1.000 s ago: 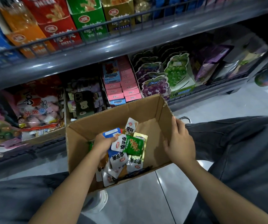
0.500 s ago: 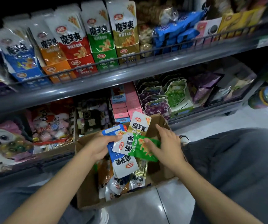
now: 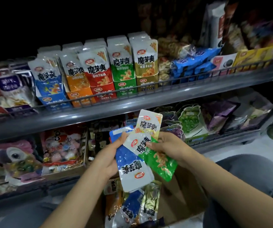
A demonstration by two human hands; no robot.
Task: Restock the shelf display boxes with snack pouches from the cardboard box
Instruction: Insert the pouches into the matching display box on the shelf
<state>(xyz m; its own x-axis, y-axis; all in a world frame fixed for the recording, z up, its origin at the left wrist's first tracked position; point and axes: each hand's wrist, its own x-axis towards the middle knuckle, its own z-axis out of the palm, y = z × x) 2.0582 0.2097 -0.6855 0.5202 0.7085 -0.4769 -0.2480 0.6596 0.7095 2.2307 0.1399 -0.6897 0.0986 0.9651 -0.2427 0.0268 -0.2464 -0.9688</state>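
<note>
Blue pouch (image 3: 132, 163) is gripped in the left hand (image 3: 112, 156), fanned for sorting by colour. The right hand (image 3: 168, 145) pinches the green pouch (image 3: 160, 162), likely separating it for the green display box (image 3: 124, 76) above. Remaining pouches lie in the cardboard box (image 3: 181, 208).

The scene was dim, the top of the frame falling into near blackness. What light there was came from the front, catching the glossy white-topped snack pouches standing in coloured display boxes (image 3: 99, 69) and laying a pale sheen along the grey metal shelf edge (image 3: 132, 102). Wide-angle bending curved that edge. Corners were soft and smeared, and printed text blurred slightly.
</note>
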